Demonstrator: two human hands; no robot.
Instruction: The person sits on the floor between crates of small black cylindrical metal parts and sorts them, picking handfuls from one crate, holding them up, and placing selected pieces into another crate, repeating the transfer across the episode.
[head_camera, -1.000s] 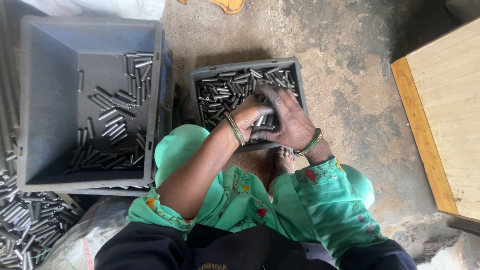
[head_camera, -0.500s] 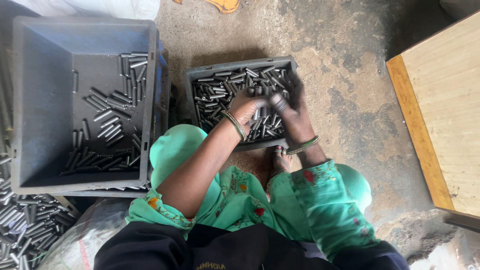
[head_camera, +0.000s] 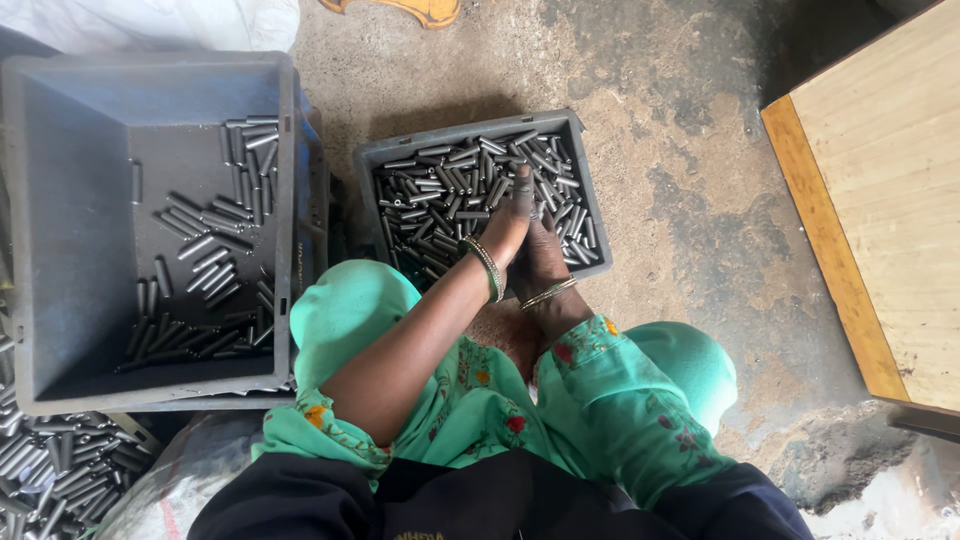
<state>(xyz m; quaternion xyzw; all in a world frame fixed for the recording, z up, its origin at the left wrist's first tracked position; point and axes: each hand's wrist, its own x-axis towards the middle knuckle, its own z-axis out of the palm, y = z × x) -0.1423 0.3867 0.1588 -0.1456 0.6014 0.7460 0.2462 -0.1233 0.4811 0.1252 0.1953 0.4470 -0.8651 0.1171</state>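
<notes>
The left hand (head_camera: 508, 222) and right hand (head_camera: 542, 252) pressed palm to palm over the small grey crate (head_camera: 590, 190) on the floor, seemingly squaring a bunch of its metal pins (head_camera: 440, 190) between them; the larger grey bin (head_camera: 60, 230) alongside held fewer.

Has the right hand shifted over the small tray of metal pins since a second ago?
Yes. The right hand has drawn back toward the small tray's near edge, pressed against the left hand.
</notes>
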